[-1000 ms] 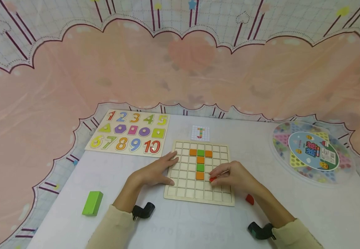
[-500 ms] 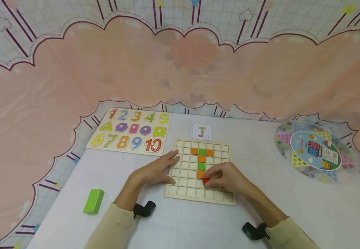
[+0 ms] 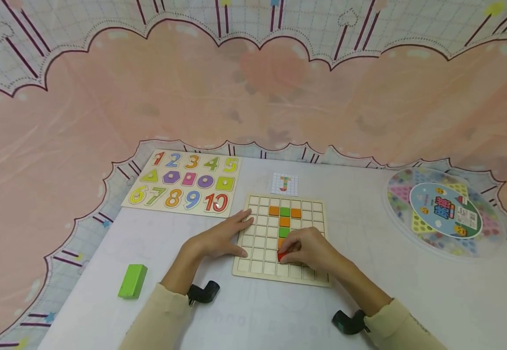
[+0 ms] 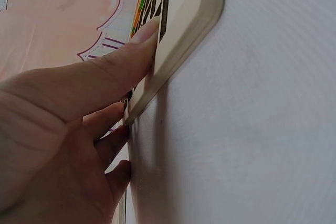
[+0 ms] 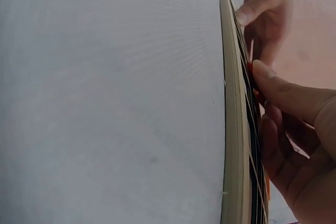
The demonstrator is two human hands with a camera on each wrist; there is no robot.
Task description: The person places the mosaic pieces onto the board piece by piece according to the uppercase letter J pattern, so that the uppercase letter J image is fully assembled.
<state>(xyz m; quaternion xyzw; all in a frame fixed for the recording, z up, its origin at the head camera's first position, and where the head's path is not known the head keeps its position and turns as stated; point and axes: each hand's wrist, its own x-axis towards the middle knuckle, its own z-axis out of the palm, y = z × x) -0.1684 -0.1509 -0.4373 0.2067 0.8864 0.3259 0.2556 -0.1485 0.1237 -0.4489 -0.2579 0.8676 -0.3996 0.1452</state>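
A wooden grid board (image 3: 255,268) lies on the white table, with orange and green square blocks (image 3: 284,221) set in a T-like pattern. My right hand (image 3: 310,247) pinches a small red piece (image 3: 281,255) between thumb and fingers, at the cell just below the lowest orange block. The right wrist view shows the thumb against that red piece (image 5: 250,67), mostly hidden. My left hand (image 3: 218,238) rests on the board's left edge with fingers spread. In the left wrist view its thumb (image 4: 142,38) lies on the board's border.
A patterned card (image 3: 285,184) lies behind the board. The number-and-shape puzzle (image 3: 179,194) is at back left, a green block (image 3: 133,281) at front left. At right sits a round clear case (image 3: 446,211) with a printed label.
My right hand has moved left across the board with the red piece, to the column under the orange block. A second red piece near the forearm is now out of sight. My left hand stays put.
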